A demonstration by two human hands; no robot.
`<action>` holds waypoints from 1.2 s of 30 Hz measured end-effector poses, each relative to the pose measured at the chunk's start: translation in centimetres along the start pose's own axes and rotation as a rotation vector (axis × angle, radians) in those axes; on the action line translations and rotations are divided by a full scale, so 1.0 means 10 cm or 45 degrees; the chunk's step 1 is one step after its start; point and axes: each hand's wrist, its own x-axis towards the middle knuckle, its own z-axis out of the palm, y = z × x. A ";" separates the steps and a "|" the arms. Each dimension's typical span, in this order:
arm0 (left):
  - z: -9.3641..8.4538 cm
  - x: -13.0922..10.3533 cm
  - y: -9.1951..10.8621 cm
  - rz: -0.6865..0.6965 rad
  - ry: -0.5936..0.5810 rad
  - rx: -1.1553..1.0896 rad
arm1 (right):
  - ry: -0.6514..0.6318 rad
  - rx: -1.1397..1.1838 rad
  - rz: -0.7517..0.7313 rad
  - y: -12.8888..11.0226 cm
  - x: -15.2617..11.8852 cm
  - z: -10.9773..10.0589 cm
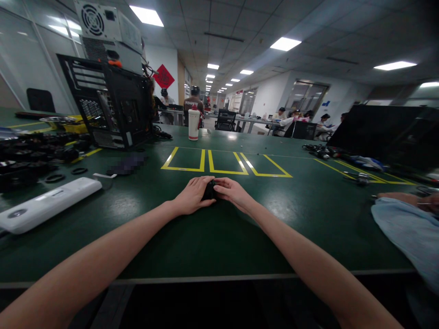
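Both my arms reach out over the green table (206, 237). My left hand (192, 195) and my right hand (232, 192) meet at the middle of the table and both grip a small black object (210, 190) between them. Most of that object is hidden by my fingers, so its shape is unclear. The hands rest on the table surface just in front of yellow taped boxes (222, 163).
An open black computer case (109, 106) stands at the back left with a white unit (108, 27) on top. A white flat device (48, 203) and black parts (30, 155) lie at left. A white bottle (194, 124) stands behind. A co-worker's sleeve (408, 233) is at right.
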 end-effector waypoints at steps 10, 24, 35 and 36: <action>0.02 0.00 -0.02 -0.005 0.001 0.001 | -0.044 -0.037 -0.120 0.04 -0.04 -0.01; 0.00 0.00 -0.01 -0.023 -0.017 0.002 | -0.047 -0.123 -0.164 0.04 -0.02 -0.02; 0.03 0.00 -0.02 -0.002 0.010 0.011 | 0.004 -0.072 -0.064 0.03 0.01 -0.01; 0.03 0.00 -0.02 0.000 0.007 0.008 | -0.017 -0.094 -0.096 0.03 0.00 -0.02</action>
